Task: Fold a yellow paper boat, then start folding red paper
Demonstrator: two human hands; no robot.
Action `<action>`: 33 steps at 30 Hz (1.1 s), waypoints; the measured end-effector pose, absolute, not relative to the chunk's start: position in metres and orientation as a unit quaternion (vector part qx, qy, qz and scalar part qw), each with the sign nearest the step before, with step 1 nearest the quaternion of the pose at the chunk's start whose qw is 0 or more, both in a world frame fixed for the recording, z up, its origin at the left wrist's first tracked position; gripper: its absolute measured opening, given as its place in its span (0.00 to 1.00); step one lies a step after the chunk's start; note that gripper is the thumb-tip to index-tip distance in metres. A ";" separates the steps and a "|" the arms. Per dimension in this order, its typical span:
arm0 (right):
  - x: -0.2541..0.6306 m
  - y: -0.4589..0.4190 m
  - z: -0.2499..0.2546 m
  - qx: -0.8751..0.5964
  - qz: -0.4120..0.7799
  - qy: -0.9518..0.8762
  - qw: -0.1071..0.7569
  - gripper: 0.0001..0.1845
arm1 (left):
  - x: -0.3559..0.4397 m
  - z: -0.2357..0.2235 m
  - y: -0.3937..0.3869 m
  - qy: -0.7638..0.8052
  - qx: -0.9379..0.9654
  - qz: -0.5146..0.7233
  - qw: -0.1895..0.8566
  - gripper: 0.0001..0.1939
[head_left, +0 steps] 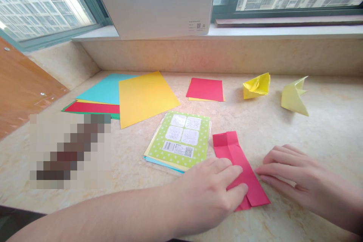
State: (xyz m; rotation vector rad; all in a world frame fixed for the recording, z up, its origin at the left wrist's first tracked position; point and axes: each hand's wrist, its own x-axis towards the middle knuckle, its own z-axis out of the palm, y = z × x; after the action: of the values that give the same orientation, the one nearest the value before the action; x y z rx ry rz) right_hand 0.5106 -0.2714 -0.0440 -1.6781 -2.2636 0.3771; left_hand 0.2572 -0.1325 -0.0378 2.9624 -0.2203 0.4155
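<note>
A strip of folded red paper (246, 170) lies on the counter in front of me, with lengthwise folds and a folded band at its far end. My left hand (212, 191) is closed over its left side, holding it down with bent fingers and the thumb on the paper. Part of the strip is hidden under that hand. By the strip's right edge rests my right hand (297, 177), its fingers stretched out and the thumb a little apart. Its fingertips are at the edge; whether they touch it I cannot tell.
Left of the strip lies a green dotted paper packet (154, 147). Farther back are a large yellow sheet (147, 98), a blue sheet (102, 89), small red squares (205, 89), a yellow folded boat (256, 86) and a pale yellow folded piece (293, 96). A white box (159, 11) stands on the sill.
</note>
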 end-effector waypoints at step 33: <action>0.503 -0.270 -0.043 -0.597 0.132 -0.775 0.163 0.12 | 0.258 -0.038 -0.131 -0.064 0.985 0.138 0.087 0.12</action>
State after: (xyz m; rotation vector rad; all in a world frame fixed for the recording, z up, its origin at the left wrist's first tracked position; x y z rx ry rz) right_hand 0.5035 -0.2700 -0.0431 -1.7015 -2.2097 0.3757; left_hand 0.2582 -0.1314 -0.0381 2.9325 -0.1900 0.4110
